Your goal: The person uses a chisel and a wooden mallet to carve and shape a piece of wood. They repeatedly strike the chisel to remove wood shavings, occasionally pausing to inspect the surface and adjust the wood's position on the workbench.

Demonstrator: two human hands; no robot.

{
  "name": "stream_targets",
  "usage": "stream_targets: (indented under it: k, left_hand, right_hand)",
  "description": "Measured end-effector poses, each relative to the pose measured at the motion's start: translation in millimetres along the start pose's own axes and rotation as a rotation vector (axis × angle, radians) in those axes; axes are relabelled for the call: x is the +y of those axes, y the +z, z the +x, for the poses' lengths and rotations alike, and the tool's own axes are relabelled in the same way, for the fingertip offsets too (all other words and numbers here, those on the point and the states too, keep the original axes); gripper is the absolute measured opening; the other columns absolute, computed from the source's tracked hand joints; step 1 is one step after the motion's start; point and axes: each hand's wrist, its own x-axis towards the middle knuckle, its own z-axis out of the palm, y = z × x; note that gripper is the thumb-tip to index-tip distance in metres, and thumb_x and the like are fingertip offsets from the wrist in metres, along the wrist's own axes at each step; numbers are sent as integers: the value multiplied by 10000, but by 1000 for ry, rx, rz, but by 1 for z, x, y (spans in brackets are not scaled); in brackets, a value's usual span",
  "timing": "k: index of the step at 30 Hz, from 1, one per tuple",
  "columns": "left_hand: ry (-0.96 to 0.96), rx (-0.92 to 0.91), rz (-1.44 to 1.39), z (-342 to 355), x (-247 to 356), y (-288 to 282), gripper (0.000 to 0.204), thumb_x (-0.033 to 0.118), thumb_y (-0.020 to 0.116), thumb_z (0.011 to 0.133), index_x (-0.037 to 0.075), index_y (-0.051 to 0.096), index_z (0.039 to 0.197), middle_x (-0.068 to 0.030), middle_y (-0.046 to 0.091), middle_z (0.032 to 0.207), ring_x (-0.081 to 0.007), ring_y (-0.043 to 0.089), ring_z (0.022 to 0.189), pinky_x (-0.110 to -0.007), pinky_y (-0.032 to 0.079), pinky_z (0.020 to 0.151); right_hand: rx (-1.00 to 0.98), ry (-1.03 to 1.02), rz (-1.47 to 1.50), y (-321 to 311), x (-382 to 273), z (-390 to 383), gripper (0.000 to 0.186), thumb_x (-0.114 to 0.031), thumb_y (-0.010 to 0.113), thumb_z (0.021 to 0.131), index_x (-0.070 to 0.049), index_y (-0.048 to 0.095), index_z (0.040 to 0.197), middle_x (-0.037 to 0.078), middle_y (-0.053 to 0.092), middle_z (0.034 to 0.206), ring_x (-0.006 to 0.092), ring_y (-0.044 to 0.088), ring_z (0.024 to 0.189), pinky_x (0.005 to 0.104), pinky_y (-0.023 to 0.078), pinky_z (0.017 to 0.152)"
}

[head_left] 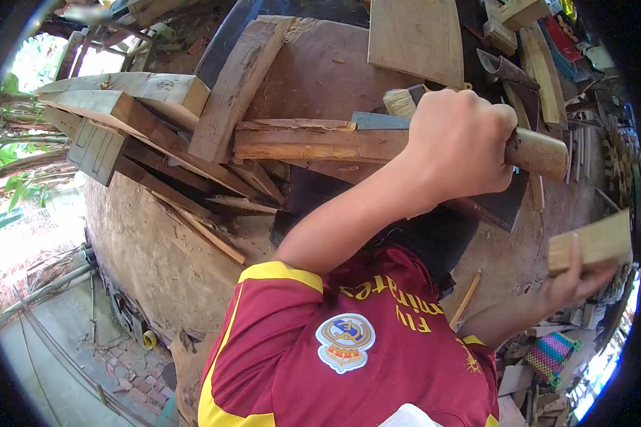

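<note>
My left hand (459,146) is closed in a fist around a chisel, whose wooden handle (541,154) sticks out to the right. Its flat grey blade (379,121) points left, lying along the top of a long wooden piece (313,147) with a split, rough upper edge. Whether the tip touches the wood at the split, I cannot tell. Off to the right, my right hand (577,281) grips a pale wooden block (592,243), raised apart from the chisel handle. Just beyond my left fist is a brush (400,102) with pale bristles.
Several thick timbers (157,92) are piled to the left, and a beam (242,85) slants beside them. A flat board (417,39) lies at the far side. A dark metal piece (506,69) and a woven basket (550,356) are on the right. Nearer lies a thin yellow stick (466,299).
</note>
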Motion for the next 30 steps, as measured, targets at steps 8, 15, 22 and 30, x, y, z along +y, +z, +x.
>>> stream_targets:
  k: [8, 15, 22, 30]
  left_hand:
    - [13, -66, 55, -2, -4, 6, 198, 237, 709, 535, 105, 594, 628, -136, 585, 573, -353, 616, 580, -440, 497, 544]
    - [25, -46, 79, 0, -1, 4, 210, 258, 713, 543, 96, 621, 641, -130, 602, 585, -337, 629, 589, -425, 508, 557]
    - [6, -67, 113, 1, -9, 10, 218, 259, 705, 542, 92, 611, 647, -133, 601, 589, -353, 626, 602, -436, 509, 565]
    - [-1, -194, 182, -4, -10, 14, 211, 268, 702, 558, 106, 621, 666, -124, 616, 614, -335, 640, 621, -430, 515, 567]
  right_hand:
    - [-544, -142, -284, 45, -22, -56, 827, -59, 755, 734, 4, 314, 1431, 194, 398, 1404, 277, 440, 1249, 412, 346, 1051]
    - [112, 243, 82, 10, 0, -16, 897, -13, 750, 711, 11, 246, 1452, 190, 406, 1391, 319, 444, 1229, 435, 361, 1052]
    - [-588, -80, -291, 51, -21, -72, 831, -5, 722, 722, 6, 296, 1436, 189, 398, 1404, 280, 452, 1226, 421, 373, 1036]
    - [0, 231, 133, 42, -11, -56, 867, 9, 713, 721, 10, 252, 1454, 198, 414, 1365, 310, 456, 1214, 427, 386, 1023]
